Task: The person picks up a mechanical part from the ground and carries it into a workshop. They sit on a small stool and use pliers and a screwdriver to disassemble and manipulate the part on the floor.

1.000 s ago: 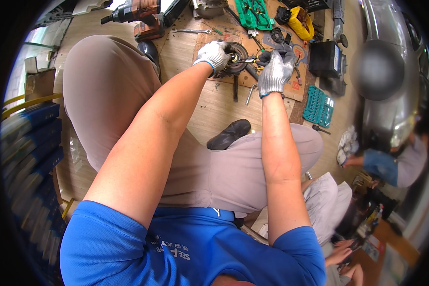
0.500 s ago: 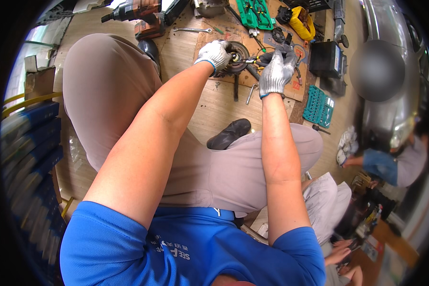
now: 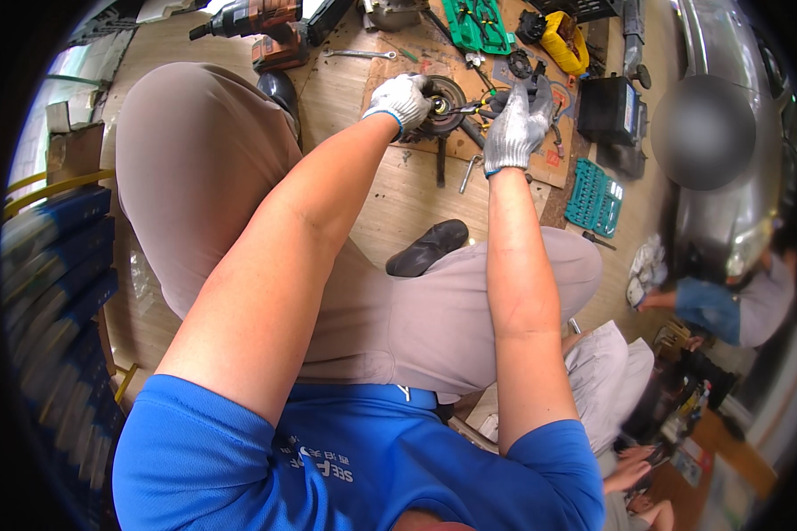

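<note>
Head view: left hand (image 3: 400, 101) clasps the round metal part (image 3: 454, 94), apparently to steady it against the pliers (image 3: 473, 109), whose tips reach its centre just right of that grip; right hand (image 3: 516, 126) meets their other end, how tightly I cannot tell.

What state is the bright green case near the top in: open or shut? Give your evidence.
Open: dark tools lie exposed inside the green case, with no lid covering them.

Floor (image 3: 336, 93) bearing cardboard (image 3: 391, 71), wrench (image 3: 359, 54), teal case (image 3: 595, 196)
</note>
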`<action>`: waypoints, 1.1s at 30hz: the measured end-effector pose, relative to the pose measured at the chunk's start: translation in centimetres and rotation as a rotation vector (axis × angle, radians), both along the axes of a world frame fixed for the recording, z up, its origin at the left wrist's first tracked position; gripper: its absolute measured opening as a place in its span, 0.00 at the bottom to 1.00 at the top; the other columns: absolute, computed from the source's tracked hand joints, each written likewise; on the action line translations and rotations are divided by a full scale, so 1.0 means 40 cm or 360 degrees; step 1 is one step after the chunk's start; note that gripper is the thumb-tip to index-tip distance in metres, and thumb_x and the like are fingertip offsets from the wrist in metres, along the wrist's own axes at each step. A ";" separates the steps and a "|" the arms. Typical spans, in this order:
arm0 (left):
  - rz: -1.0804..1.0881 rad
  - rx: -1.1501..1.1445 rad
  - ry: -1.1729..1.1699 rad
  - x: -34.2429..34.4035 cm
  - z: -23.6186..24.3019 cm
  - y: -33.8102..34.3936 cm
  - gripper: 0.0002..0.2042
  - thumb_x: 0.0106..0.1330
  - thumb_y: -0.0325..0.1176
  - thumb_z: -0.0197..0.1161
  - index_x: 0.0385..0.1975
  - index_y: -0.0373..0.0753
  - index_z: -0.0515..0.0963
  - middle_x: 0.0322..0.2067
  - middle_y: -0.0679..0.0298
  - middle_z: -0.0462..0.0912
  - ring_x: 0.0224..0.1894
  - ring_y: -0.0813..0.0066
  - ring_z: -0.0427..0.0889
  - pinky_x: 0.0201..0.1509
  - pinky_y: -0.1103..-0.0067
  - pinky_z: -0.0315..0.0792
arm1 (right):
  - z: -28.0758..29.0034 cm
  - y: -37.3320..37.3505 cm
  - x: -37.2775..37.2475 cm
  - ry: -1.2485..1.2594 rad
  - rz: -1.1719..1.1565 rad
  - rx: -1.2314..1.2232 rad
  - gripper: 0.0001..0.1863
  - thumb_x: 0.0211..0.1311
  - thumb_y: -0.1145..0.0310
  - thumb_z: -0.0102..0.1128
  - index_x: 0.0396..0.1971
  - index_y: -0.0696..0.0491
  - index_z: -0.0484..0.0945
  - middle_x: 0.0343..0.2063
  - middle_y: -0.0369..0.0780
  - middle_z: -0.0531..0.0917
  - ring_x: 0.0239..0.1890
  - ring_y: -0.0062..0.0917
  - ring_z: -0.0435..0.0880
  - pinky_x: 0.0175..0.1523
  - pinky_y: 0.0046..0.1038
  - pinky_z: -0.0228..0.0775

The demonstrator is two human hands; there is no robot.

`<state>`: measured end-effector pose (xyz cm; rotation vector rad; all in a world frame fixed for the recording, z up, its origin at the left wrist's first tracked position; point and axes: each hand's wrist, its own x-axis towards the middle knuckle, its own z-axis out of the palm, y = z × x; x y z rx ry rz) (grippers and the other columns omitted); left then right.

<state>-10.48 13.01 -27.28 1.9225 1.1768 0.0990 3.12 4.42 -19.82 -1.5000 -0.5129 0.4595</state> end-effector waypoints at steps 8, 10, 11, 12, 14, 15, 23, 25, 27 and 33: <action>0.0029 0.0134 -0.0086 0.000 -0.038 -0.002 0.20 0.63 0.46 0.66 0.53 0.48 0.82 0.53 0.54 0.82 0.56 0.53 0.81 0.60 0.66 0.74 | -0.011 0.002 -0.023 -0.0148 0.0060 0.0007 0.24 0.70 0.77 0.54 0.65 0.55 0.64 0.40 0.36 0.75 0.29 0.19 0.81 0.28 0.23 0.82; 0.0038 0.0162 -0.0104 -0.001 -0.043 -0.002 0.20 0.63 0.47 0.67 0.51 0.47 0.83 0.51 0.53 0.84 0.54 0.52 0.82 0.58 0.65 0.75 | -0.013 0.003 -0.020 -0.0240 0.0052 -0.0015 0.23 0.70 0.78 0.53 0.64 0.56 0.65 0.40 0.36 0.75 0.30 0.19 0.81 0.30 0.23 0.80; 0.0025 0.0150 -0.0096 0.000 -0.033 -0.003 0.20 0.63 0.48 0.67 0.51 0.47 0.83 0.52 0.54 0.84 0.54 0.52 0.82 0.58 0.65 0.75 | -0.018 0.003 -0.009 -0.0342 0.0049 -0.0021 0.23 0.70 0.78 0.53 0.64 0.56 0.65 0.40 0.36 0.75 0.30 0.19 0.82 0.30 0.22 0.80; 0.0011 0.0140 -0.0088 0.000 -0.023 -0.005 0.20 0.63 0.48 0.67 0.51 0.47 0.83 0.52 0.54 0.84 0.54 0.52 0.82 0.58 0.65 0.75 | -0.024 0.002 0.001 -0.0445 0.0045 -0.0026 0.23 0.70 0.79 0.53 0.63 0.56 0.66 0.41 0.35 0.75 0.31 0.20 0.82 0.31 0.22 0.79; -0.0003 0.0060 -0.0026 0.001 0.003 -0.005 0.20 0.64 0.47 0.66 0.54 0.48 0.82 0.55 0.54 0.81 0.58 0.54 0.80 0.63 0.65 0.73 | -0.019 0.002 0.001 -0.0412 0.0035 -0.0050 0.23 0.69 0.79 0.54 0.63 0.57 0.67 0.40 0.35 0.75 0.31 0.19 0.81 0.32 0.21 0.77; -0.0007 0.0020 0.0009 0.000 0.008 -0.004 0.20 0.65 0.46 0.65 0.55 0.49 0.82 0.56 0.55 0.80 0.59 0.54 0.79 0.65 0.66 0.72 | -0.007 0.005 -0.008 -0.0393 0.0034 -0.0061 0.23 0.69 0.79 0.55 0.63 0.57 0.67 0.39 0.35 0.75 0.31 0.19 0.81 0.33 0.21 0.77; 0.0021 0.0163 -0.0028 0.005 -0.027 -0.002 0.20 0.63 0.48 0.66 0.52 0.46 0.82 0.52 0.53 0.83 0.54 0.52 0.82 0.59 0.65 0.75 | 0.021 0.005 -0.009 -0.0575 0.0266 -0.0375 0.25 0.62 0.75 0.62 0.60 0.54 0.69 0.45 0.40 0.77 0.34 0.22 0.80 0.37 0.26 0.76; 0.0011 0.0152 -0.0035 0.005 -0.020 -0.003 0.20 0.63 0.47 0.66 0.52 0.46 0.82 0.52 0.53 0.83 0.54 0.52 0.82 0.59 0.65 0.75 | -0.011 0.006 0.013 -0.0674 0.0285 -0.0359 0.30 0.61 0.73 0.63 0.64 0.54 0.68 0.50 0.43 0.78 0.37 0.24 0.81 0.39 0.29 0.76; -0.0007 0.0140 -0.0034 0.004 -0.013 -0.003 0.20 0.63 0.46 0.65 0.53 0.45 0.82 0.52 0.53 0.83 0.54 0.52 0.82 0.59 0.64 0.75 | -0.024 0.006 0.013 -0.0744 0.0277 -0.0302 0.30 0.61 0.72 0.64 0.63 0.55 0.69 0.51 0.43 0.77 0.40 0.25 0.81 0.43 0.30 0.76; 0.0034 0.0176 -0.0078 -0.005 -0.021 -0.005 0.20 0.62 0.43 0.63 0.53 0.44 0.81 0.52 0.52 0.83 0.55 0.52 0.82 0.60 0.64 0.74 | -0.004 -0.012 -0.059 -0.1016 0.0322 -0.0383 0.32 0.58 0.68 0.68 0.63 0.56 0.69 0.55 0.48 0.75 0.57 0.39 0.75 0.62 0.37 0.68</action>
